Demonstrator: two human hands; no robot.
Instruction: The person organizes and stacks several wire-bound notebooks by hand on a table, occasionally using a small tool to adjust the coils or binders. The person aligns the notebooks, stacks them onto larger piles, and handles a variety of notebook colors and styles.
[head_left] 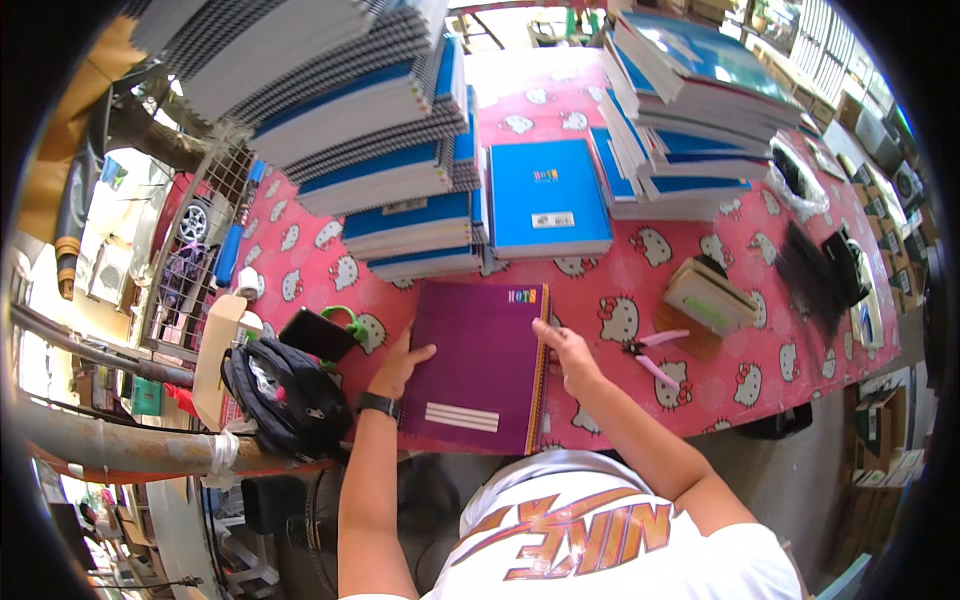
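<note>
A purple spiral notebook (468, 365) lies near the table's front edge, its coil running down the right side and white label lines near the bottom of the cover. Along its left edge my left hand (402, 362) grips it, thumb on the cover and fingers hidden beneath. My right hand (568, 356) closes on the coil side near the upper right, thumb against the edge. Just beyond stands a low pile of blue notebooks (548, 195). To the right of my right hand lie pliers with pink handles (658, 372).
Tall notebook stacks rise at the far left (385, 165) and far right (675, 165). A dark phone (312, 334) and black bag (290, 398) sit at left. Right of the pliers is a small block-like packet (712, 296). A metal rail (130, 440) borders the left side.
</note>
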